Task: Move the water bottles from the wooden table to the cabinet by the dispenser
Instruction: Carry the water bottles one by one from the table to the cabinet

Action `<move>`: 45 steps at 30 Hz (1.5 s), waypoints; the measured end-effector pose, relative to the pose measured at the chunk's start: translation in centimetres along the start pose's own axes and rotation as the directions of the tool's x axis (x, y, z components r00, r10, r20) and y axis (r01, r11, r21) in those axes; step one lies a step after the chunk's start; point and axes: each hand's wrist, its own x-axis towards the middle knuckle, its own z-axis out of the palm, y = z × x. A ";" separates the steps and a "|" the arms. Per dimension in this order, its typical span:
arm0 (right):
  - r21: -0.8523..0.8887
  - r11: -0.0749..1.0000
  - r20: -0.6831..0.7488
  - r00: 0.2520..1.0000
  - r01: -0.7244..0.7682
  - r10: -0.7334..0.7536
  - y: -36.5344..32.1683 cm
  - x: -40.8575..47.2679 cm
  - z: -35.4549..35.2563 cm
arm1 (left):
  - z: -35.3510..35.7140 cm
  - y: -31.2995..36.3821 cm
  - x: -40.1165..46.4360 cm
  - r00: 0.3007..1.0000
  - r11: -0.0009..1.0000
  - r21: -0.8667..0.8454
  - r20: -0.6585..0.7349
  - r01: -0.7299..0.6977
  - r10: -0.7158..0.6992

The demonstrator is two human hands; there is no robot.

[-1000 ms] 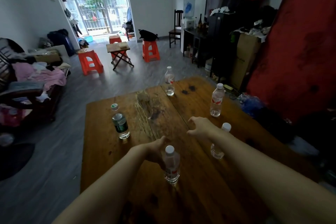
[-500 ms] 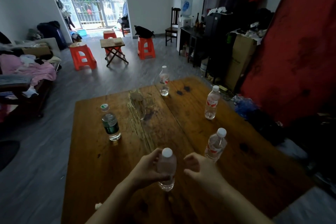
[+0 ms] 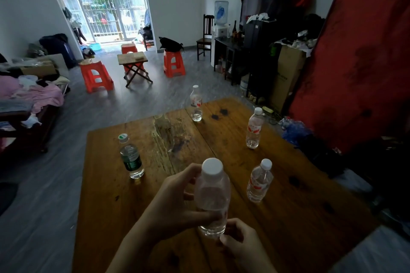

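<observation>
Bottle (image 3: pixel 212 195), nearly empty, light and thin-walled, is held above the wooden table (image 3: pixel 288 206), your left hand (image 3: pixel 177 204) wrapping its midsection and right hand (image 3: pixel 239 237) curled at its base: grip the body gently, since it likely dents.
</observation>
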 end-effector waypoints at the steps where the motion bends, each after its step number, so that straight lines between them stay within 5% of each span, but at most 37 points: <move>1: 0.047 0.999 0.014 1.000 -0.010 0.010 0.0 -0.1 0.1 | 0.2 0.2 0.0 1.000 1.000 0.006 0.006 -0.011 0.011; 22: 0.267 0.953 0.081 0.989 -0.140 0.122 -4.0 -0.6 -1.3 | 0.4 1.0 2.2 0.999 0.999 -0.018 -0.021 -0.030 0.030; 32: 0.309 0.951 -0.117 0.991 -0.027 0.066 -4.7 -2.5 -5.9 | 3.8 3.2 5.7 0.987 0.982 -0.106 0.020 -0.159 0.162; 45: 0.580 0.803 -0.417 0.897 0.138 0.147 -0.7 -15.3 -16.2 | 17.6 14.0 8.7 0.888 0.916 -0.307 0.299 -0.257 0.349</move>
